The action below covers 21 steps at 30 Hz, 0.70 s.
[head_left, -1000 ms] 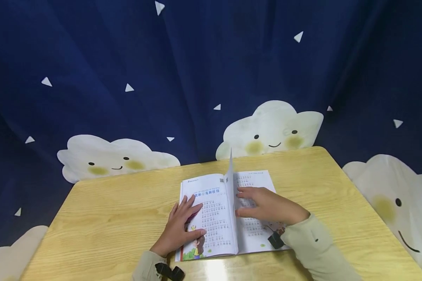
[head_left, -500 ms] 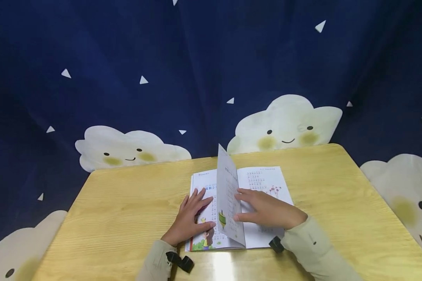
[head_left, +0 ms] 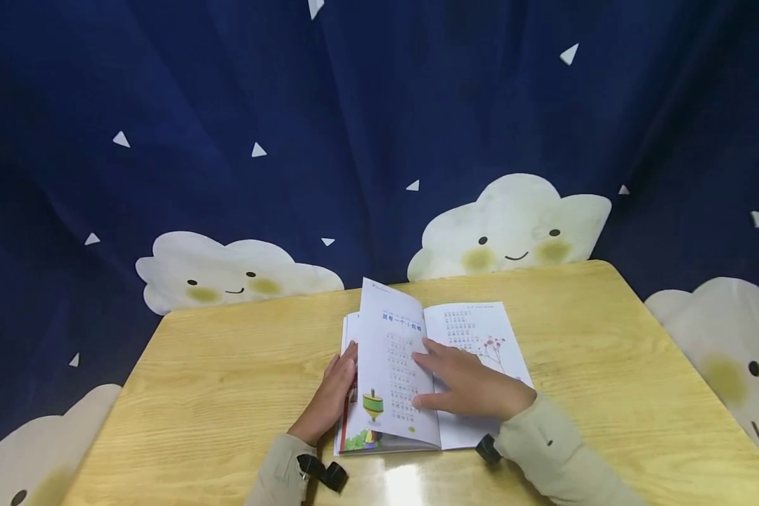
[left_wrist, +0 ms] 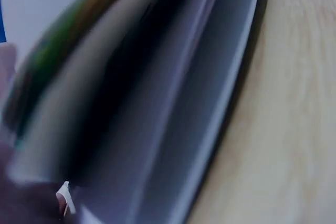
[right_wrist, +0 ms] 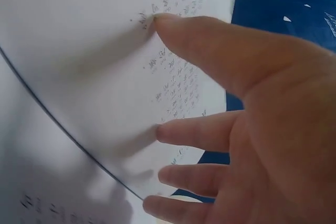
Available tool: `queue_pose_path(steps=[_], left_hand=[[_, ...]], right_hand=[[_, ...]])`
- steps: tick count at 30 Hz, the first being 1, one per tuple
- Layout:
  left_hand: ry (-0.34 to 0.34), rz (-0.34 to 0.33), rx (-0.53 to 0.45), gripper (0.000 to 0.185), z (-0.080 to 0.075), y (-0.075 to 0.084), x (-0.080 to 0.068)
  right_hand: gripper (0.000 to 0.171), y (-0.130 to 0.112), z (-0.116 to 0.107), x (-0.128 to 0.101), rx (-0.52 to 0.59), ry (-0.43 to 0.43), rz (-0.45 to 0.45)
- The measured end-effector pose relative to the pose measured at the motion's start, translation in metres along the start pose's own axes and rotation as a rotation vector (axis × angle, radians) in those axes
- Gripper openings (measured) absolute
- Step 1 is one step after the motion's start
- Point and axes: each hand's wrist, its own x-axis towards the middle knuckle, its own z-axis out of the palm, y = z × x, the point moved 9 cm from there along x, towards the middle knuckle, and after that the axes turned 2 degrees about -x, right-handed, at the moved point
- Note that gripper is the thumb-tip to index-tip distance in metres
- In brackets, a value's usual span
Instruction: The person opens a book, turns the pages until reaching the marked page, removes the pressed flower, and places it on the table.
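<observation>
A children's book [head_left: 464, 320] lies spread on the wooden table, printed with Chinese text and coloured drawings. One page [head_left: 379, 337], with a green and yellow spinning top drawn on it, leans over the left side, raised off the pages below. My right hand [head_left: 471, 383] touches this page near the spine, fingers extended and spread; the right wrist view shows the fingertips against the paper. At the book's left edge is my left hand [head_left: 330, 397], partly covered by the leaning page, its visible fingers fairly straight. The left wrist view, blurred, shows the page edges [left_wrist: 173, 108] from close by.
The pale wooden table [head_left: 228, 372] extends on both sides of the book. Behind it hangs a dark blue curtain [head_left: 367, 126] with white triangles and smiling clouds. Black straps with small cameras [head_left: 322, 472] are worn at both wrists.
The page has swung from upright at the spine over to the left, now covering part of my left hand. My right hand has followed it slightly left. The head view has shifted.
</observation>
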Motion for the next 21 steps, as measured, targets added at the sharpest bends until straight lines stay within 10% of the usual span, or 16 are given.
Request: queue_pose_path(steps=[7, 21], left_hand=[[0.013, -0.164, -0.359, 0.056, -0.001, -0.011, -0.006], [0.039, -0.121, -0.235, 0.062, 0.0, -0.007, 0.001]], right_hand=[[0.077, -0.004, 0.012, 0.001, -0.044, 0.012, 0.02], [0.076, -0.002, 0.02, 0.003, -0.167, 0.041, 0.03]])
